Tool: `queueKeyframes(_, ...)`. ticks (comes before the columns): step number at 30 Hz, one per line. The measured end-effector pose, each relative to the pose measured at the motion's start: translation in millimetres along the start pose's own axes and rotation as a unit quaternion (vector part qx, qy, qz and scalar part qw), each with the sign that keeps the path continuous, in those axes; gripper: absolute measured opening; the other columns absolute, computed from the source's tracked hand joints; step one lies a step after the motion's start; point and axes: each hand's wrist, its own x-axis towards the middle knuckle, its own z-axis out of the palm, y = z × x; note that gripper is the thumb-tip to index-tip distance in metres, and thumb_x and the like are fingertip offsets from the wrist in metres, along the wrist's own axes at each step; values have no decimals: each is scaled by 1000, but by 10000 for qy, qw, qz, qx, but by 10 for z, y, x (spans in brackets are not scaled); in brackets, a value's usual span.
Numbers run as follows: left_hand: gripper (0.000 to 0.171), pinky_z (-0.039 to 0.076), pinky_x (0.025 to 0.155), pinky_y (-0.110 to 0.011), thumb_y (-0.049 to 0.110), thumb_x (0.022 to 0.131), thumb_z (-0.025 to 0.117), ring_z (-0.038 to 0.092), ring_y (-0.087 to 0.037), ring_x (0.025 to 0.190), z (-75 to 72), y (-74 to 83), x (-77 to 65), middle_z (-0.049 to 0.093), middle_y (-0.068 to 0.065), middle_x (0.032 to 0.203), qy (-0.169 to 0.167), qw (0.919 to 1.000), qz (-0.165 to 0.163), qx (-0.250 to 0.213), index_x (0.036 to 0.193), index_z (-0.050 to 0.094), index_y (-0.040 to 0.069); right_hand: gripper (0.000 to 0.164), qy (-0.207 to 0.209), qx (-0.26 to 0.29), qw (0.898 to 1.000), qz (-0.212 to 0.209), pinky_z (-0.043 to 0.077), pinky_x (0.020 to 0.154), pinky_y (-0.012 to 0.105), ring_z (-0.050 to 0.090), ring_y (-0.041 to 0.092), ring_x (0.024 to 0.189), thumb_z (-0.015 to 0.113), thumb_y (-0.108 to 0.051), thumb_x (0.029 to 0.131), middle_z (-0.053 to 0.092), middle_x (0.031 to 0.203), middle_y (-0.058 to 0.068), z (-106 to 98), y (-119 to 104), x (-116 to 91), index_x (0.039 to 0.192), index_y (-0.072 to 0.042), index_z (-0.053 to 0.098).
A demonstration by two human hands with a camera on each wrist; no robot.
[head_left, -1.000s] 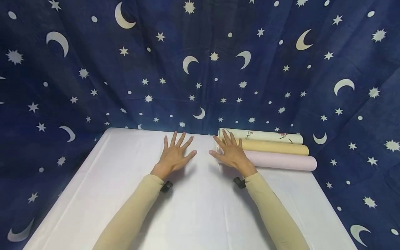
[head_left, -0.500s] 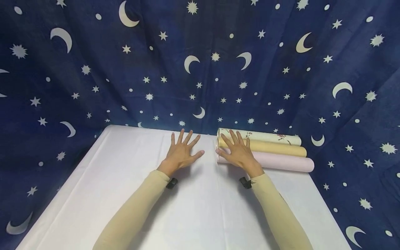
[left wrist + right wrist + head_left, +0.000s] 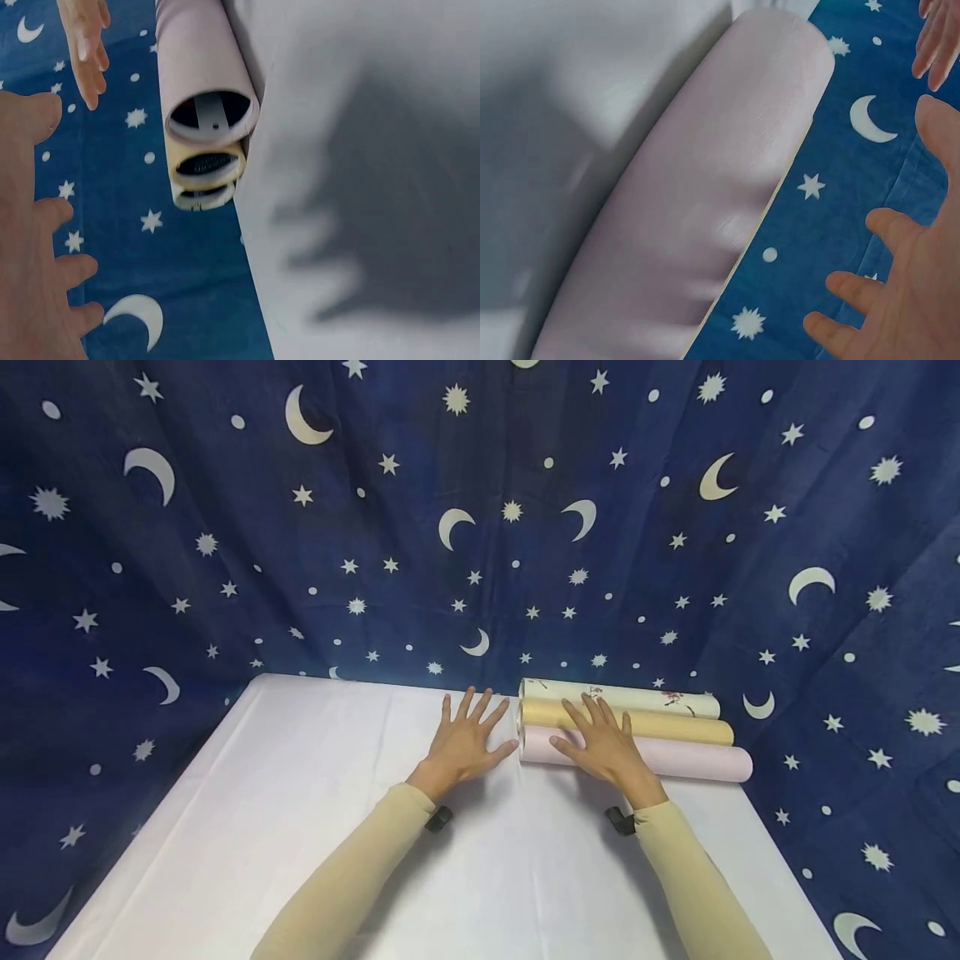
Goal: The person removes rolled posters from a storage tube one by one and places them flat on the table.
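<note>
Three rolls lie side by side at the table's back right: a pale pink roll [image 3: 697, 759] in front, a yellow roll [image 3: 675, 727] in the middle, and a cream roll with a blossom print [image 3: 637, 699] at the back. My right hand [image 3: 609, 750], fingers spread, is held over the pink and yellow rolls and holds nothing. My left hand [image 3: 461, 745] is spread above the table just left of the rolls' ends, also holding nothing. In the left wrist view the hollow end of the pink roll [image 3: 174, 52] faces the camera, the other two ends beyond it.
A white cloth covers the table [image 3: 225, 827]. Behind and at both sides hangs a dark blue curtain [image 3: 405, 518] with moons and stars. A small black device [image 3: 621, 821] sits at each wrist, and the hands cast shadows on the cloth.
Both spread hands have moved to the right, the right one farther over the rolls and the left one closer to their ends. The rolls stay in place; the head view shifts slightly.
</note>
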Motion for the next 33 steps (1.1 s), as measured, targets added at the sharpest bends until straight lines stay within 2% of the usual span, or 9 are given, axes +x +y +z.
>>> queueKeyframes(3,75,9,120,-65,73,93,29,7,-30,154,59,74,-19,15,-1,166,-11,9999,125,-74,157,20,34,81,-22,-58,10000,41,1,111,77,10,45,150,39,-73,91,15,164,16,37,57,-79,157,-27,23)
queueKeyframes(8,75,9,120,-64,71,94,32,8,-31,154,131,152,-21,18,-3,166,-29,9997,132,-195,157,21,33,81,-5,-106,9999,-3,3,111,77,14,45,149,40,-73,92,18,164,16,67,152,-140,156,-26,26)
queueKeyframes(16,72,11,121,-61,68,95,33,13,-30,154,174,289,136,20,-2,165,-53,9996,261,-84,157,20,34,79,107,-82,9998,136,4,110,77,17,43,149,42,-70,93,21,162,18,39,378,-196,155,-23,29)
queueKeyframes(20,71,10,122,-60,67,96,35,12,-29,154,238,388,166,18,-2,166,-232,9993,286,-29,157,19,34,80,78,-68,9998,173,3,110,78,18,44,148,43,-69,93,21,162,19,54,484,-276,155,-21,29)
queueKeyframes(33,73,18,122,-56,63,95,43,19,-31,152,391,633,246,25,-5,163,-233,9980,527,267,156,25,29,77,123,-166,9997,162,10,109,77,23,46,144,48,-62,94,28,158,23,78,777,-404,154,-17,32)
